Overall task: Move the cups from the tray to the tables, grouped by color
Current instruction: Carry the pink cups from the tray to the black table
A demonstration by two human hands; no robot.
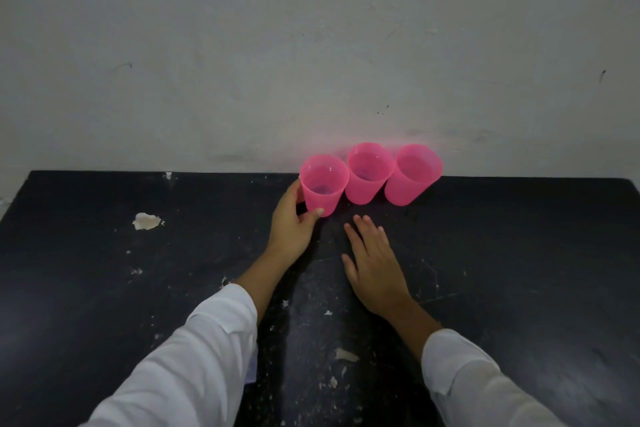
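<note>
The left hand (pixel 291 224) grips the leftmost upright pink cup (pixel 322 185), mouth up, on the worktop (pixel 104 288), while the right hand (pixel 372 263) lies flat and open just in front of the row.

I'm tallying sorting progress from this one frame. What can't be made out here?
- Head view: no tray or cups of other colours show; anything past the frame edges is cut off.
- The left hand grips the leftmost pink plastic cup; its fingertips are hidden behind that cup.
- Whether the flat right hand touches the black table is unclear from above.
</note>
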